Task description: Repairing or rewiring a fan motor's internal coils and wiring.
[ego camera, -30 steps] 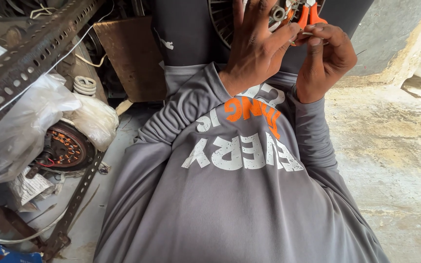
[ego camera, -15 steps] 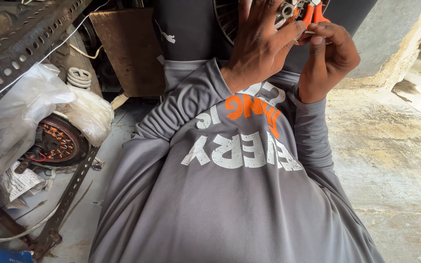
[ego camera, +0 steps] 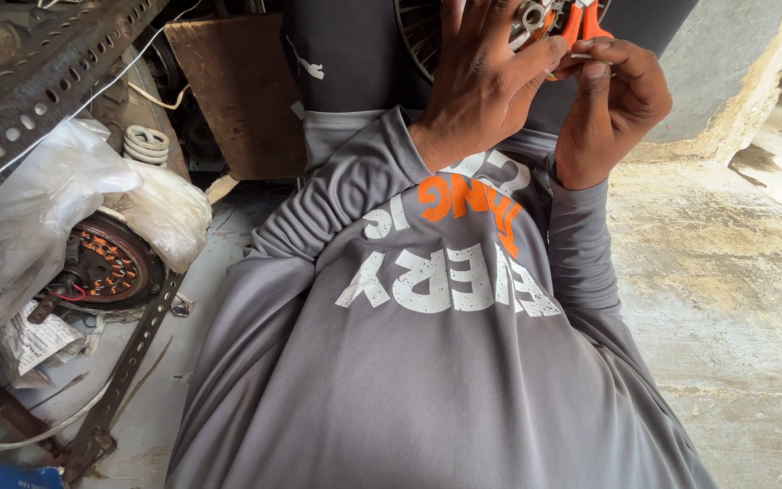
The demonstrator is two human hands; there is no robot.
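My left hand [ego camera: 481, 86] rests with spread fingers on a round metal motor part [ego camera: 427, 32] held on my lap at the top of the head view. Its fingertips touch a small metal hub [ego camera: 533, 14]. My right hand [ego camera: 613, 104] is shut on an orange-handled tool [ego camera: 581, 20], pliers or cutters, pointed at that hub. The tool's jaws are hidden behind my fingers. My grey long-sleeved shirt [ego camera: 427, 362] with white and orange lettering fills the middle of the view.
A perforated metal angle rack [ego camera: 38, 81] stands at the left, with a clear plastic bag [ego camera: 38, 208], a copper-wound motor stator [ego camera: 106, 267], a white coil [ego camera: 145, 143] and a brown board [ego camera: 237, 91]. Bare concrete floor [ego camera: 735, 308] lies to the right.
The view has shifted slightly down and to the right. My hands stay together on the motor part and the tool, with only small finger movement.
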